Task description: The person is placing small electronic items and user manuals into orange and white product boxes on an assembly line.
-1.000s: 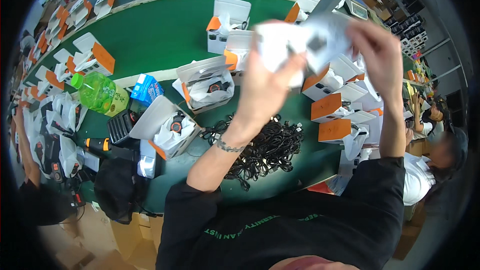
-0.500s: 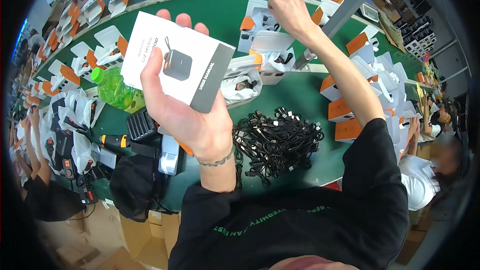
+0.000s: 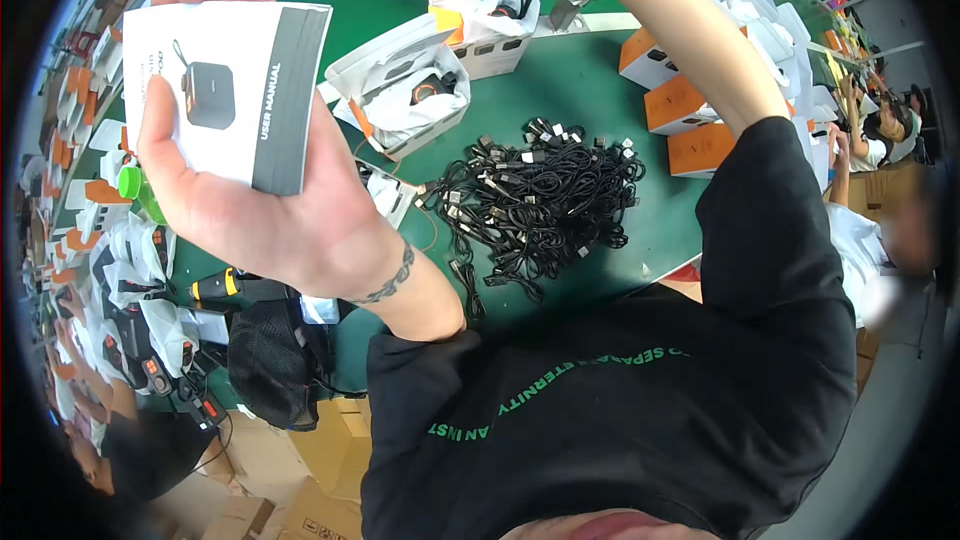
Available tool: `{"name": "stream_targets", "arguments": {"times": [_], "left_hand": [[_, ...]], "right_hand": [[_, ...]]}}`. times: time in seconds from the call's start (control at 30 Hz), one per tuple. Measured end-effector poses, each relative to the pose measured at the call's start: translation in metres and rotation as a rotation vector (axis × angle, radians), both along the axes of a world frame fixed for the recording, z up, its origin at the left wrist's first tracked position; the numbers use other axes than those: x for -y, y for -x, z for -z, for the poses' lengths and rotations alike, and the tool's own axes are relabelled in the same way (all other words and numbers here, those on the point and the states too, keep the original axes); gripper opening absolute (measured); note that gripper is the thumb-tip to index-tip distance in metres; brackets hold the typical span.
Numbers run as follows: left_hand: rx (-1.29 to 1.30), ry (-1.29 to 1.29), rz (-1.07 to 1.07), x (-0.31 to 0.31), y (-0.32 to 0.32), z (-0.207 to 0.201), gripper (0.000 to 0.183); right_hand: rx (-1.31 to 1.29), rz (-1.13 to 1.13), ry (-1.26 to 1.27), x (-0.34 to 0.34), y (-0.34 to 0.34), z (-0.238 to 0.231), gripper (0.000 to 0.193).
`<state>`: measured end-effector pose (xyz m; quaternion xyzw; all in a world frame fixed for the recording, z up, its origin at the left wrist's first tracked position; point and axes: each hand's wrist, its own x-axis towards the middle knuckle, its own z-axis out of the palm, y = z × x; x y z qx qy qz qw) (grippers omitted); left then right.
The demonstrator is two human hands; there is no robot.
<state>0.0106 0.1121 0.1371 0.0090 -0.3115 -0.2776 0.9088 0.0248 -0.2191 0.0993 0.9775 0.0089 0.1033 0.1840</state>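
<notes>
My left hand (image 3: pixel 300 195) is raised at the left, closed on a white instruction booklet (image 3: pixel 250 90) with a dark grey edge strip and a picture of a small speaker. Its thumb lies across the front; fingertips show over the top edge. Whether several booklets are stacked there I cannot tell. My right arm (image 3: pixel 680 20) stretches up and forward, its hand beyond the upper edge. Nearest to the booklet is an open white box (image 3: pixel 405 135) holding a bagged black and orange device (image 3: pixel 432 90). Another open box (image 3: pixel 490 55) stands just behind it.
A heap of coiled black cables (image 3: pixel 545 205) lies on the green table (image 3: pixel 600 105). Orange and white boxes (image 3: pixel 690 105) are lined up at the right, near a metal post (image 3: pixel 572 0). At the left are a black mesh bag (image 3: pixel 270 360) and a green-capped bottle (image 3: pixel 135 185). Co-workers sit at both sides.
My left hand has moved left with the booklet, which is now turned more upright. My right hand, visible before near the far boxes, has gone out past the upper edge. The view has shifted.
</notes>
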Motion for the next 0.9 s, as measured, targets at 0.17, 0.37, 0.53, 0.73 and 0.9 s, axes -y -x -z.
{"name": "stream_targets", "arguments": {"times": [0.17,0.37,0.53,0.73,0.9], "left_hand": [[-0.136,-0.038,-0.095,0.005,0.011,-0.008,0.047],[-0.07,-0.07,-0.058,0.018,0.005,-0.004,0.045],[-0.06,-0.016,0.069,-0.003,-0.008,-0.001,0.05],[-0.111,0.038,0.181,0.014,-0.007,0.008,0.053],[-0.143,0.019,0.299,0.008,-0.007,0.002,0.049]], "right_hand": [[0.107,-0.012,0.02,0.017,0.019,0.01,0.014],[0.128,0.112,-0.03,0.026,0.024,0.037,0.02],[0.231,0.069,-0.578,-0.005,0.084,-0.024,0.022],[-0.161,0.4,-0.624,-0.087,0.27,0.008,0.032],[-0.326,0.584,-0.771,-0.116,0.312,0.052,0.028]]}}
